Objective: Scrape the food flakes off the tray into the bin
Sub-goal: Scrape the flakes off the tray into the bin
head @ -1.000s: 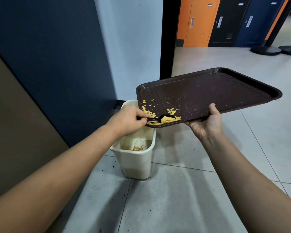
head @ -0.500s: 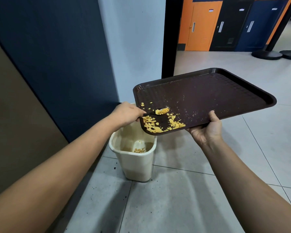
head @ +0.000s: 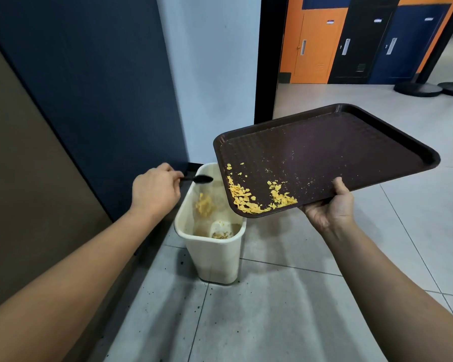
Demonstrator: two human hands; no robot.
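Spoon (head: pixel 199 179) now off tray (head: pixel 324 158), flakes (head: pixel 204 205) midair over bin (head: pixel 212 257).

Brown tray (head: pixel 351 152) tilted over cream bin (head: pixel 212 257), gripped at near edge by right hand (head: pixel 332 207), thumb on top. Yellow food flakes (head: pixel 246 199) heaped at lowest corner. Black spoon (head: pixel 199 179) held in left hand (head: pixel 154 192) above bin, clear of tray; blurred flakes mid-air inside bin.
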